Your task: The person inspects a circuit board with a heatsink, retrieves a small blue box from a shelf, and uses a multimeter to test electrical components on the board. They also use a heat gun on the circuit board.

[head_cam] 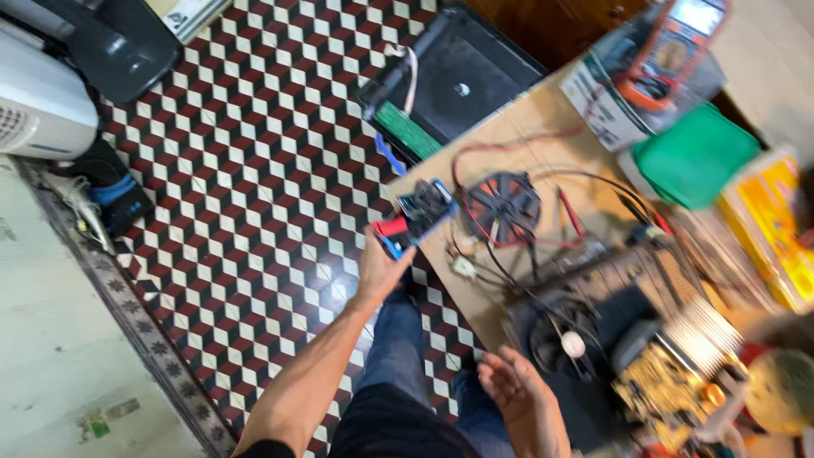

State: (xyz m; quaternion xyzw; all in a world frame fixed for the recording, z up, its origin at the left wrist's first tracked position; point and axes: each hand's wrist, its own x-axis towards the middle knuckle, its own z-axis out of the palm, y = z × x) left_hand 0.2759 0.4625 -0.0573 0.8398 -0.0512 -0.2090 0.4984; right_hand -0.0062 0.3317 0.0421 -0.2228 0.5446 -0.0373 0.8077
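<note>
Left hand [381,270] gripping small blue circuit module [421,214] with red part, at table [543,127] edge. Right hand [519,392] open, empty, at 5 o'clock of it. Black fan [504,206] at 3 o'clock of module, multimeter [678,51] at 1 o'clock.

The left arm is stretching forward with its hand [383,270] closing in a grip, while the right hand [519,392] is hovering open, palm up.

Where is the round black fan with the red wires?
In the head view, the fan lies on the wooden table, right of the small circuit board in the left hand.
</note>
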